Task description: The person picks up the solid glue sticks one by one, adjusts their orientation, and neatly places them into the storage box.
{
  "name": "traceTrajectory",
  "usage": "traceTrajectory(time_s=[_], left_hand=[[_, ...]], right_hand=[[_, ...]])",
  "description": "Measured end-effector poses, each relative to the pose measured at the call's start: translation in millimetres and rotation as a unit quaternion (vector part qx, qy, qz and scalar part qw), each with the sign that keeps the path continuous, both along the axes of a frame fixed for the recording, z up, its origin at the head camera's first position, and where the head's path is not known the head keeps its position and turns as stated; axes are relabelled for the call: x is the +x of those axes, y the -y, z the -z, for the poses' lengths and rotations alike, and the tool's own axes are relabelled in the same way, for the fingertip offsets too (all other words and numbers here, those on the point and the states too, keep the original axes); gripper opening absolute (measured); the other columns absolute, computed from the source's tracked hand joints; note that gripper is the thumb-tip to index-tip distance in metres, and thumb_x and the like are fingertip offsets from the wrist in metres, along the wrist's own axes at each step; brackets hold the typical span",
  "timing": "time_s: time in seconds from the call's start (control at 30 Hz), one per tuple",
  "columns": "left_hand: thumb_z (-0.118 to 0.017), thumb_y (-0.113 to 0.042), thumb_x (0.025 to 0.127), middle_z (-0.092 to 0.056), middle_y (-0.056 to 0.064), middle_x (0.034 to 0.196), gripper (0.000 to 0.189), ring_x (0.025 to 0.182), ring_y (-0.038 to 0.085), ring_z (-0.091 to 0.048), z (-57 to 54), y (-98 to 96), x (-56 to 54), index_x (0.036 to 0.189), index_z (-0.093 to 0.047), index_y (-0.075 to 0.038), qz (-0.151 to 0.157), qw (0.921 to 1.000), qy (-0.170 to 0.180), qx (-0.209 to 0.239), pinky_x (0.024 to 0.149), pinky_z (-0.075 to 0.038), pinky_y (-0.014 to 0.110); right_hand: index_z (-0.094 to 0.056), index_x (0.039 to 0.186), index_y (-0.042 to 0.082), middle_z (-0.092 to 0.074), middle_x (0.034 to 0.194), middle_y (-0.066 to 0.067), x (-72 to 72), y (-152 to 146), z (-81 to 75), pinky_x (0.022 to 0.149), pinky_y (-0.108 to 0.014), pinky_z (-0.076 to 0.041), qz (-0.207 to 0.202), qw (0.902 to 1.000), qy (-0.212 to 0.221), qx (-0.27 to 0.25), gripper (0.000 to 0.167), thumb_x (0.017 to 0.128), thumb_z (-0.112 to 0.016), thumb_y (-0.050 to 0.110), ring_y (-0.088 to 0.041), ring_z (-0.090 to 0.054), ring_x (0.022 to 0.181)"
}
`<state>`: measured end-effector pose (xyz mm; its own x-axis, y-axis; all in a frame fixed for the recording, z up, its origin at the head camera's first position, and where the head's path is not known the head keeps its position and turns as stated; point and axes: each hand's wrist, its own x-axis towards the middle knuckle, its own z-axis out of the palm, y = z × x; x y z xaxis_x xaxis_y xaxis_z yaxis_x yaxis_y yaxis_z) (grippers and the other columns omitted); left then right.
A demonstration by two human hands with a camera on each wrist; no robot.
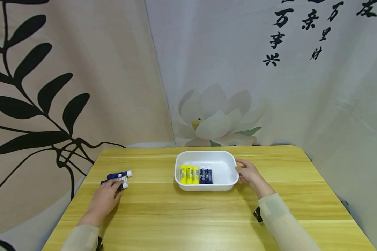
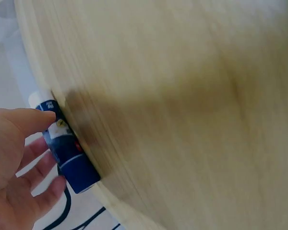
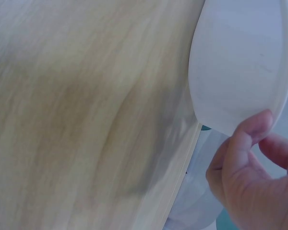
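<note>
At the table's left side my left hand [image 1: 104, 200] holds a blue glue stick [image 2: 69, 148] with a white end. In the left wrist view the thumb lies on its near side and the fingers reach round the other. Just beyond the hand lies another blue glue stick [image 1: 118, 175]. My right hand [image 1: 250, 173] pinches the right rim of a white plastic tray [image 1: 220, 188], thumb and fingers on either side of the wall. Inside the tray, three yellow glue sticks [image 1: 189, 175] and two dark blue ones [image 1: 205, 176] stand side by side toward the left.
The wooden table [image 1: 176, 219] has rounded back corners. A curtain [image 1: 122, 73] printed with leaves, a lotus and black characters hangs right behind its back edge.
</note>
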<state>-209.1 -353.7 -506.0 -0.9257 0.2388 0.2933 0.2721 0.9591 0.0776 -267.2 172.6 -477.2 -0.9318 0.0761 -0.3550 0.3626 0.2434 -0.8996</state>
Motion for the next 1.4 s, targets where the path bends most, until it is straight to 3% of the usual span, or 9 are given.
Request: traceTrajectory(time_s=[0.17, 0.3, 0.4, 0.57, 0.77, 0.97, 1.1, 1.3, 1.4], left_hand=[[-0.075, -0.004, 0.077, -0.060, 0.022, 0.107, 0.045, 0.092, 0.038, -0.055, 0.6, 2.7, -1.0, 0.120, -0.065, -0.009, 0.009, 0.9998, 0.014, -0.010, 0.083, -0.048, 0.054], [-0.073, -0.002, 0.078, -0.061, 0.023, 0.108, 0.049, 0.096, 0.040, -0.057, -0.1, 4.4, 1.3, 0.125, -0.062, -0.011, 0.004, 0.9987, 0.048, -0.017, 0.083, -0.048, 0.056], [-0.071, -0.002, 0.080, -0.060, 0.026, 0.112, 0.048, 0.102, 0.046, -0.056, -2.7, 3.6, 3.2, 0.126, -0.061, -0.010, 0.001, 0.9983, 0.055, -0.015, 0.083, -0.048, 0.058], [-0.069, -0.009, 0.085, -0.058, 0.025, 0.120, 0.054, 0.110, 0.045, -0.054, -7.1, 0.1, 2.9, 0.136, -0.051, -0.016, 0.001, 0.9986, 0.054, -0.005, 0.084, -0.048, 0.059], [-0.066, -0.013, 0.088, -0.059, 0.021, 0.119, 0.062, 0.107, 0.041, -0.056, -11.0, -8.5, 0.0, 0.143, -0.042, -0.027, 0.022, 0.9992, 0.032, 0.009, 0.081, -0.050, 0.056], [-0.067, -0.014, 0.088, -0.059, 0.019, 0.118, 0.062, 0.105, 0.039, -0.059, -17.5, -24.5, -4.8, 0.143, -0.042, -0.027, 0.038, 0.9976, 0.015, 0.055, 0.081, -0.050, 0.055], [-0.065, -0.012, 0.089, -0.056, 0.018, 0.124, 0.058, 0.107, 0.037, -0.058, -22.3, -41.5, -11.6, 0.142, -0.042, -0.019, 0.035, 0.9896, 0.043, 0.133, 0.083, -0.050, 0.053], [-0.063, -0.010, 0.090, -0.055, 0.013, 0.113, 0.054, 0.098, 0.025, -0.056, -29.1, -74.6, -24.0, 0.139, -0.039, -0.012, 0.012, 0.9620, 0.094, 0.256, 0.076, -0.053, 0.038], [-0.063, -0.010, 0.090, -0.055, 0.011, 0.110, 0.055, 0.098, 0.024, -0.055, -32.2, -90.1, -28.5, 0.139, -0.039, -0.014, 0.007, 0.9513, 0.101, 0.291, 0.076, -0.053, 0.036]], right_hand=[[-0.040, 0.143, 0.010, -0.049, 0.107, -0.018, -1.0, -0.5, 0.5, 0.067, -0.032, -0.054, 0.000, 1.0000, -0.004, -0.006, 0.046, 0.097, -0.049, 0.009, -0.020, -0.059, 0.076], [-0.041, 0.143, 0.010, -0.049, 0.104, -0.017, -1.8, 0.6, 0.9, 0.068, -0.034, -0.054, -0.003, 0.9999, -0.006, -0.009, 0.046, 0.097, -0.049, 0.009, -0.020, -0.059, 0.075], [-0.040, 0.143, 0.010, -0.049, 0.104, -0.017, -2.0, 1.3, 1.6, 0.067, -0.033, -0.054, -0.006, 0.9999, -0.007, -0.009, 0.047, 0.097, -0.049, 0.009, -0.020, -0.059, 0.075], [-0.040, 0.143, 0.012, -0.048, 0.106, -0.017, -2.6, 1.4, 1.7, 0.064, -0.029, -0.053, -0.004, 0.9999, -0.004, -0.010, 0.047, 0.097, -0.049, 0.009, -0.019, -0.059, 0.075], [-0.040, 0.143, 0.011, -0.048, 0.105, -0.017, -2.2, 0.3, 1.3, 0.063, -0.028, -0.053, -0.004, 0.9999, -0.006, -0.012, 0.047, 0.097, -0.049, 0.009, -0.019, -0.059, 0.075], [-0.040, 0.143, 0.011, -0.049, 0.107, -0.017, -1.4, -0.2, 1.6, 0.063, -0.028, -0.053, -0.001, 0.9999, -0.006, -0.010, 0.047, 0.097, -0.049, 0.009, -0.020, -0.059, 0.077], [-0.041, 0.143, 0.012, -0.048, 0.107, -0.017, -1.6, -0.8, 2.3, 0.065, -0.030, -0.054, 0.004, 0.9999, -0.003, -0.009, 0.046, 0.097, -0.049, 0.010, -0.020, -0.059, 0.078], [-0.041, 0.143, 0.012, -0.048, 0.108, -0.018, -0.7, -1.6, 3.1, 0.067, -0.031, -0.053, 0.005, 0.9999, -0.001, -0.010, 0.046, 0.098, -0.049, 0.010, -0.021, -0.059, 0.079], [-0.040, 0.143, 0.012, -0.048, 0.109, -0.019, 0.0, -1.8, 3.3, 0.065, -0.030, -0.053, 0.005, 0.9999, -0.001, -0.013, 0.047, 0.098, -0.049, 0.010, -0.021, -0.059, 0.079]])
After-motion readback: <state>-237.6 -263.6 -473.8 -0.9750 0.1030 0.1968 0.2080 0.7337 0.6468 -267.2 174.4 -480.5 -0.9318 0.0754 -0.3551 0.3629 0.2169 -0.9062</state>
